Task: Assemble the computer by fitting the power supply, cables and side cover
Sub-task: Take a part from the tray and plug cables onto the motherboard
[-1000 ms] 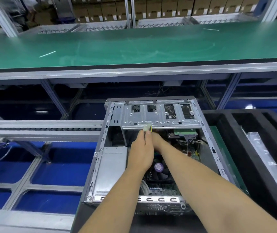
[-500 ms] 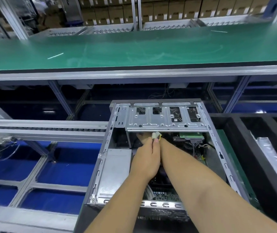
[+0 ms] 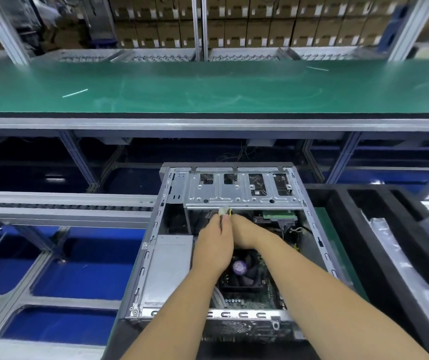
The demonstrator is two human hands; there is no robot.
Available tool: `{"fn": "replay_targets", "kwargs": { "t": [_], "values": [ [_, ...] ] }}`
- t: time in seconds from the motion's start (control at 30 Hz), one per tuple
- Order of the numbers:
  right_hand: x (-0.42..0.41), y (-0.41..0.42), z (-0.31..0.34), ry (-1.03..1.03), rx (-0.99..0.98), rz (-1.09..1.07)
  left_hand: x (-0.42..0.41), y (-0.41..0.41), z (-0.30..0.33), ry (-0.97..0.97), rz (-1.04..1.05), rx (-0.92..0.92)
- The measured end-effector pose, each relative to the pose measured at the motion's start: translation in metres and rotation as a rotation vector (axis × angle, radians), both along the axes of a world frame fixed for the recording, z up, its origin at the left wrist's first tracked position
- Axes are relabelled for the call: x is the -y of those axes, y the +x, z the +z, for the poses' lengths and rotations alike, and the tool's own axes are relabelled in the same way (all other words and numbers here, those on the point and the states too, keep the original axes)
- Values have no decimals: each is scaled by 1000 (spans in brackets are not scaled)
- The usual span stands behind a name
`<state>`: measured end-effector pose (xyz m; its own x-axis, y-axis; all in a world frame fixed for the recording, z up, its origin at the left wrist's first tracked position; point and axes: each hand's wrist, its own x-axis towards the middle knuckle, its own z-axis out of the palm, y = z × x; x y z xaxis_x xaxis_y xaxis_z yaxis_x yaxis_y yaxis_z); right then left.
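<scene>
An open computer case (image 3: 153,245) lies in front of me with its side cover off. A grey power supply (image 3: 167,268) sits in its left half, and a black CPU fan (image 3: 242,271) sits on the motherboard at centre. Both hands reach inside, just below the silver drive cage (image 3: 242,193). My left hand (image 3: 214,245) and my right hand (image 3: 244,229) meet at a white cable connector (image 3: 223,211) with yellow wires, and both pinch it. The fingertips are mostly hidden behind the hands.
A long green conveyor belt (image 3: 208,87) runs across behind the case. A roller rail (image 3: 62,203) lies to the left over blue floor frames. Black foam trays (image 3: 379,229) stand to the right, holding a plastic-wrapped part (image 3: 400,261). Cardboard boxes (image 3: 234,24) are stacked at the back.
Both hands have stayed together on the white connector below the drive cage, with only small shifts. My head has tilted, so the case sits lower in view.
</scene>
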<state>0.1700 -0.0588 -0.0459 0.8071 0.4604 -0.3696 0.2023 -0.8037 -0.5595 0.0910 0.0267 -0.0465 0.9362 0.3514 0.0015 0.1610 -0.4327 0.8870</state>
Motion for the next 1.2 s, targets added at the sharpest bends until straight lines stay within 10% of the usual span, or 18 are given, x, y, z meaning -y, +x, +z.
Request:
{"fn": "replay_targets", "kwargs": {
  "t": [0.5, 0.73, 0.93, 1.2],
  "values": [
    [65, -32, -10, 760, -171, -425, -2, 3, 2, 23, -377, -213],
    [57, -30, -17, 179, 263, -305, -8, 8, 10, -102, 55, -119],
    [45, -25, -26, -191, 202, -204, -18, 16, 19, 612, -377, -170],
    [49, -9, -42, -56, 91, -325, -39, 44, 21, 780, -716, -522]
  ]
}}
